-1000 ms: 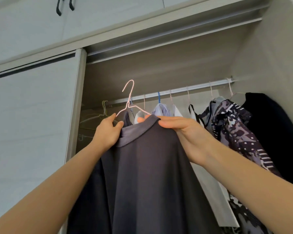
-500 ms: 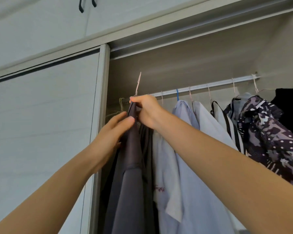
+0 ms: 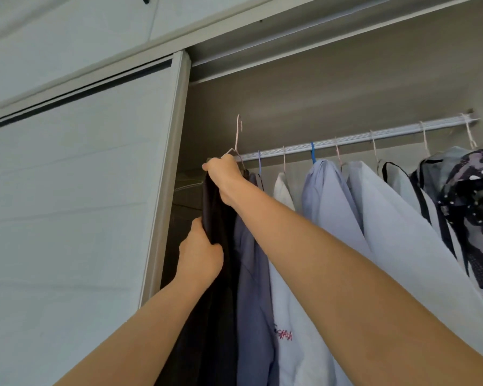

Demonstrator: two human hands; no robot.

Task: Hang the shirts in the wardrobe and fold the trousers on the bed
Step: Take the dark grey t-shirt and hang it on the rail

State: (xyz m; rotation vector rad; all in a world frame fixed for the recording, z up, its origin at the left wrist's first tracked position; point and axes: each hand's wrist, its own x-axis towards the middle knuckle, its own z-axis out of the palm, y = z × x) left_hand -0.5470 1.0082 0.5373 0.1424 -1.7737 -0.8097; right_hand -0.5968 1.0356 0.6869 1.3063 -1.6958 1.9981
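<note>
Up at the left end of the wardrobe rail [image 3: 360, 139], your right hand [image 3: 225, 174] has its fingers [image 3: 210, 165] curled tight round the neck of the pink hanger [image 3: 237, 135], with the collar of the dark shirt [image 3: 214, 199] bunched beneath them. Lower down, your left hand [image 3: 200, 254] has its fingers [image 3: 216, 250] clamped on a fold of that same shirt. The shirt hangs from your grip just inside the sliding door [image 3: 76, 190], touching the blue-grey shirt [image 3: 251, 260] on its right. The hook stands above the rail and, as far as the view shows, is not seated on it, so the hanging is not yet done. That is where it could go wrong: the hook is thin and side-on to you, and if you let go before it drops fully over the rail, hanger and shirt will likely fall. A downward tug from your left hand could drag the soft fabric off one shoulder of the hanger. The hook may also snag the neighbouring blue hook [image 3: 260, 162], which sits very close, or tangle with the empty wire hangers [image 3: 188, 185] just to the left. Seat the hook and feel the rail take the weight before you release.
</note>
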